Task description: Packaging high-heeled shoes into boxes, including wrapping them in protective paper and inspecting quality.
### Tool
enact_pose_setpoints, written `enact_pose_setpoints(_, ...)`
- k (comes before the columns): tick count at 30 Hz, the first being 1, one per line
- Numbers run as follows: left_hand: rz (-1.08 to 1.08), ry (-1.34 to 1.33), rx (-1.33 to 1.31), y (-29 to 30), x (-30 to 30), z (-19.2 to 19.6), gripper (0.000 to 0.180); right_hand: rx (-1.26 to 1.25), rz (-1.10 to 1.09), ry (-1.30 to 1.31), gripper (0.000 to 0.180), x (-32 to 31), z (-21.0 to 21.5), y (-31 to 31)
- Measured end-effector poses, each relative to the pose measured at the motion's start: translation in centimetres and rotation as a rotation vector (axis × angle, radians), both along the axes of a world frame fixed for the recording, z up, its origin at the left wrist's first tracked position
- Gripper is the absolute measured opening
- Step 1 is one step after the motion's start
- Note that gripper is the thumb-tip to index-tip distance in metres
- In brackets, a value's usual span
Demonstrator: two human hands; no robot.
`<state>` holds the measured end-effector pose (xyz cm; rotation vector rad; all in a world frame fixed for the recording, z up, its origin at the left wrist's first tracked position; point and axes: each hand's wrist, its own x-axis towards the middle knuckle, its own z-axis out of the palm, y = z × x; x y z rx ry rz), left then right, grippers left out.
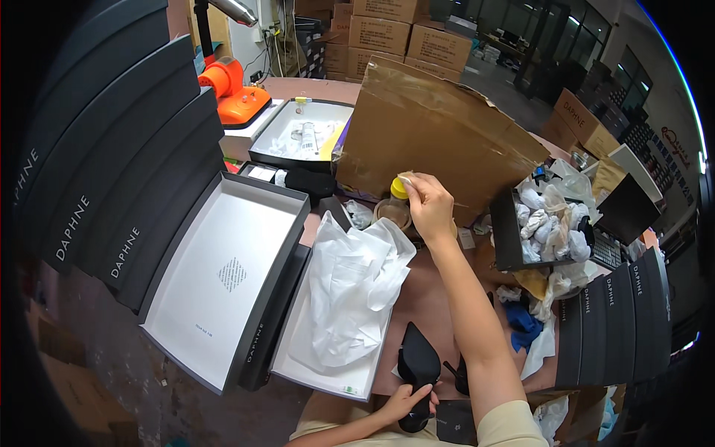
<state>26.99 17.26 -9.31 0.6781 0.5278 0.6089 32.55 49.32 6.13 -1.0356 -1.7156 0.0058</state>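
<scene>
My right hand (428, 205) reaches out over the table and pinches a small pale piece at the yellow cap of a clear bottle (397, 201). Close to my body, my left hand (408, 402) grips a black high-heeled shoe (418, 365) by its lower part. A second black heel (459, 376) shows just right of it, beside my right forearm. In front of me lies an open shoe box (328, 369) lined with crumpled white tissue paper (350, 290).
An empty grey box lid (223, 276) lies to the left, beside a row of dark stacked boxes (104, 179). A large brown cardboard sheet (432, 134) stands behind the bottle. A black box of paper wads (544, 220) sits at right, and an orange tool (234, 93) at the back.
</scene>
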Motion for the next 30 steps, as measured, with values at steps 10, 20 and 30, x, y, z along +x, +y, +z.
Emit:
enact_pose_setpoints(10,-0.02,-0.01,-0.019,0.3,0.0,0.8,0.046,-0.041,-0.254,-0.168,0.032,-1.5,-2.0,-0.3)
enact_pose_setpoints(20,-0.026,-0.026,-0.087,0.3,-0.1,0.4,0.044,-0.096,-0.092,1.451,0.033,8.7,0.9,-2.7)
enact_pose_setpoints(30,-0.164,-0.006,-0.157,-0.4,-4.7,1.0,0.046,0.329,-0.14,-0.014,0.032,0.7,0.5,0.0)
